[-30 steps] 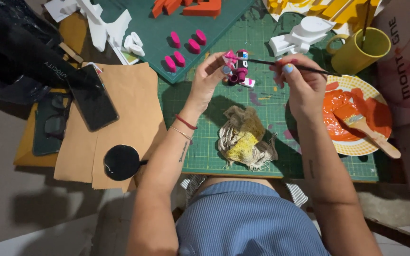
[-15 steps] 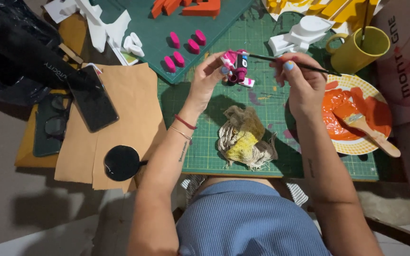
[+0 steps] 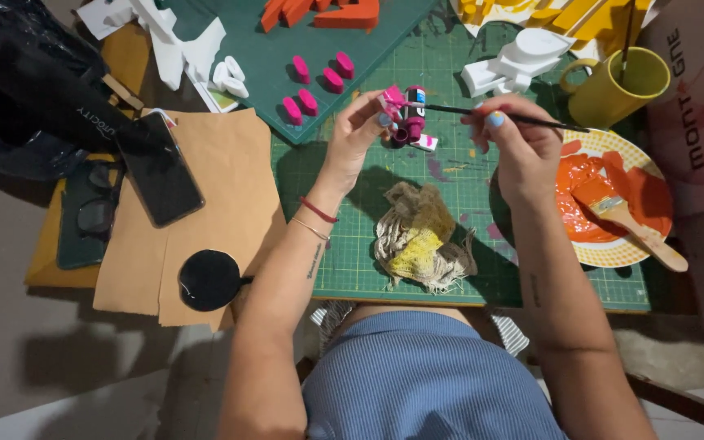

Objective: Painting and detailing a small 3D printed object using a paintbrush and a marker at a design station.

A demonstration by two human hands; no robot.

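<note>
My left hand point(image 3: 360, 130) holds a small pink piece point(image 3: 393, 99) up above the green cutting mat point(image 3: 466, 187). My right hand point(image 3: 519, 143) grips a thin dark paintbrush point(image 3: 531, 120) whose tip reaches the pink piece. A small pink paint pot point(image 3: 414, 122) and a tube sit just under the piece, between the two hands. Below them on the mat lies a crumpled yellowish rag point(image 3: 421, 236).
A plate of orange paint point(image 3: 613, 228) with a flat brush point(image 3: 637, 228) lies at right, a yellow mug point(image 3: 617, 85) behind it. Pink pieces point(image 3: 315, 85), white shapes point(image 3: 511, 61) and orange shapes point(image 3: 319, 12) lie farther back. A phone point(image 3: 156, 167), brown paper point(image 3: 213, 204) and a black disc point(image 3: 209, 279) are at left.
Both hands have stayed close together over the mat; the pink piece and the brush tip shifted only slightly. Nothing else moved.
</note>
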